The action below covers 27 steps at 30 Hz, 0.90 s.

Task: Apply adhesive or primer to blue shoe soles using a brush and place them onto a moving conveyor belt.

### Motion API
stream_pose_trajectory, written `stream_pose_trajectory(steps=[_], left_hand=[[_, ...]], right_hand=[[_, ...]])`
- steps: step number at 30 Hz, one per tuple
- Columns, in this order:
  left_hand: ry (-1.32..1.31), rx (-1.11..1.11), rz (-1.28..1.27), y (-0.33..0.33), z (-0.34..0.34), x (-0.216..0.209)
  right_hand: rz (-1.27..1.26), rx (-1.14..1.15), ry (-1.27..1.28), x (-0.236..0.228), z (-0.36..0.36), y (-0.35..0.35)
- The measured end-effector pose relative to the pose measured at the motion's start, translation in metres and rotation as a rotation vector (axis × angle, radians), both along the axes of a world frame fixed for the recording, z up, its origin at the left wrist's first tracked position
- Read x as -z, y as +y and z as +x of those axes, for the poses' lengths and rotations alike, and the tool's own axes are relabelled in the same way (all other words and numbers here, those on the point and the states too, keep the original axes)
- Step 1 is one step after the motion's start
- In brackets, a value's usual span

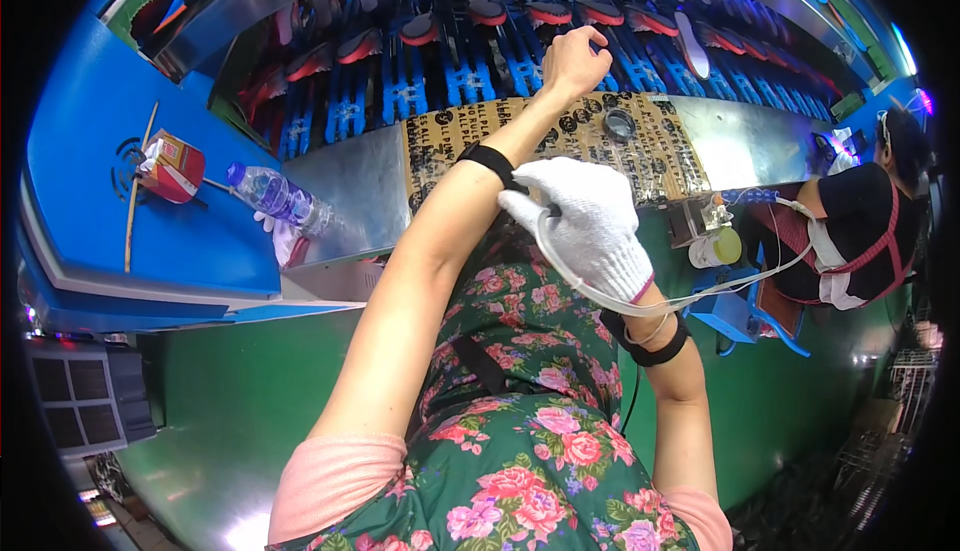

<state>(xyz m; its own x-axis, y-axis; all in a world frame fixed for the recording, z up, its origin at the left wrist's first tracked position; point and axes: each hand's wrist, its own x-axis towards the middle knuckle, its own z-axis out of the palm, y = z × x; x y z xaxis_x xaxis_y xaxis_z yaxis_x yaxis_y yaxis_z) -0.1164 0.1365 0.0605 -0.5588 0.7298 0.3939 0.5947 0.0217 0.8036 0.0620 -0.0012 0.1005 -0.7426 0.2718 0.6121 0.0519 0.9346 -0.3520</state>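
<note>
My bare left hand reaches forward over the rack, its fingers curled closed beside a row of shoe soles. Whatever lies inside those fingers, if anything, is hidden. One grey and red shoe sole is right beyond the fingertips. My right hand wears a white knitted glove and is closed around a pale flexible tube. Its fingertips are close to the black band on my left forearm. From the glove, the tube loops past my right wrist and runs off to the right.
Patterned brown tape covers a metal ledge holding a small round dark dish. Blue rack holders carry several soles. At left, a blue surface bears a red box; a water bottle lies nearby. A person sits at right.
</note>
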Motion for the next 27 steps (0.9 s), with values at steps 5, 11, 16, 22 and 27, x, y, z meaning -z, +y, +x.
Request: stream_pose_trajectory(steps=[5,11,16,22,27], left_hand=[[0.142,-0.029,-0.055,0.001,0.004,0.006],[0.178,0.003,-0.08,0.003,0.01,0.013],[0.204,-0.028,-0.121,0.002,0.003,0.017],[0.278,-0.068,-0.164,0.001,-0.002,0.021],[0.276,-0.069,-0.153,0.002,-0.005,0.018]], right_hand=[[-0.022,0.036,-0.08,0.0,-0.003,0.001],[-0.008,0.08,-0.127,0.002,-0.006,0.004],[0.099,0.123,-0.193,0.006,-0.013,0.006],[0.181,0.072,-0.1,0.003,-0.017,0.0],[0.211,0.006,-0.077,-0.002,-0.013,-0.01]])
